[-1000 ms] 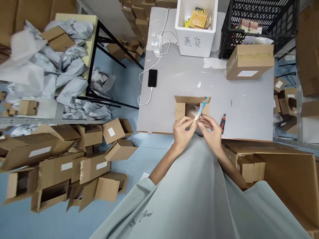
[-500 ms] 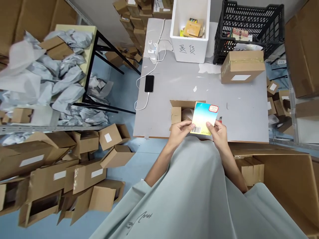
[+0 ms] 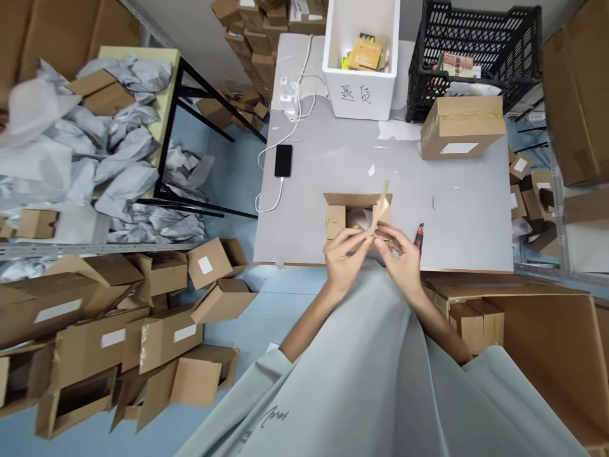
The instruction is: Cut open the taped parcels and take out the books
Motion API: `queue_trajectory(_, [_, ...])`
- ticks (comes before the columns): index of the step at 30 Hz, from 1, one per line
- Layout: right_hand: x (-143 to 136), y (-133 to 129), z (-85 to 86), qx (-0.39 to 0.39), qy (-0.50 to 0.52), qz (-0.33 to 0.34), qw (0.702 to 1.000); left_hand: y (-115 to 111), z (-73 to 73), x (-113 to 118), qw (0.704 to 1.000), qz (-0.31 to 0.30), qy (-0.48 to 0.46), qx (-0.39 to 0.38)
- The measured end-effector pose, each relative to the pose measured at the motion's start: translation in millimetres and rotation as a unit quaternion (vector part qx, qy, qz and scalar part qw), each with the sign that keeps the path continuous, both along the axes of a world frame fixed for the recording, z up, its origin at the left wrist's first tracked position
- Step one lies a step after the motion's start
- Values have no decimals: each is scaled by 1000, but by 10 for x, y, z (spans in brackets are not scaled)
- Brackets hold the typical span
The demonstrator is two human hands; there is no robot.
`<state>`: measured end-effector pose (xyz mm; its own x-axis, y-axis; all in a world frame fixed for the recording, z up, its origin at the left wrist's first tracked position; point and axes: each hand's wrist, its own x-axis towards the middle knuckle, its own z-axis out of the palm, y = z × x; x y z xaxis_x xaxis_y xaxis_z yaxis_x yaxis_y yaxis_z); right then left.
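Both my hands hold a flat printed packet (image 3: 381,208) by its lower edge, above the near edge of the table. It is turned nearly edge-on, so I see a narrow pale-yellow strip and little of its faces. My left hand (image 3: 343,259) pinches it between thumb and fingers. My right hand (image 3: 398,257) grips it from the other side, fingertips close to the left ones. Just beyond the hands, a small open cardboard box (image 3: 335,219) holds some translucent wrapping (image 3: 360,219). A red-and-black utility knife (image 3: 419,238) lies beside my right hand.
On the grey table (image 3: 333,158) are a phone (image 3: 283,160) on a charging cable, a white bin (image 3: 364,95), a black crate (image 3: 476,38) and a taped carton (image 3: 464,127). Open boxes (image 3: 166,336) crowd the left floor; a large carton (image 3: 547,362) stands right.
The packet has turned from facing me with its blue-yellow side to nearly edge-on. My right hand has moved left, closer to my left hand, uncovering the utility knife.
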<state>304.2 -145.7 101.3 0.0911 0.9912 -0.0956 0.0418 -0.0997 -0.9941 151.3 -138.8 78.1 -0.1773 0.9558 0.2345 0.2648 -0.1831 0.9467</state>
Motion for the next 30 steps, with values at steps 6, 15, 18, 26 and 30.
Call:
queue_trajectory(6, [31,73,-5,7,0,-54,999,-63,-7,40,993,-61,66,80])
queue_trajectory(15, [336,283,-66,-43,26,9,999,156,40,-275,971,-77,-141,-176])
queue_trajectory(18, [305,284,-126,-47,26,19,998,124,57,-241,963,-66,-169,-200])
queue_trajectory(26, [168,168,-80,136,-164,-116,970,119,9,-161,975,23,-166,-148])
queue_trajectory(30, [23,60,-21,162,-183,-51,968,110,30,-54,989,28,-112,-88])
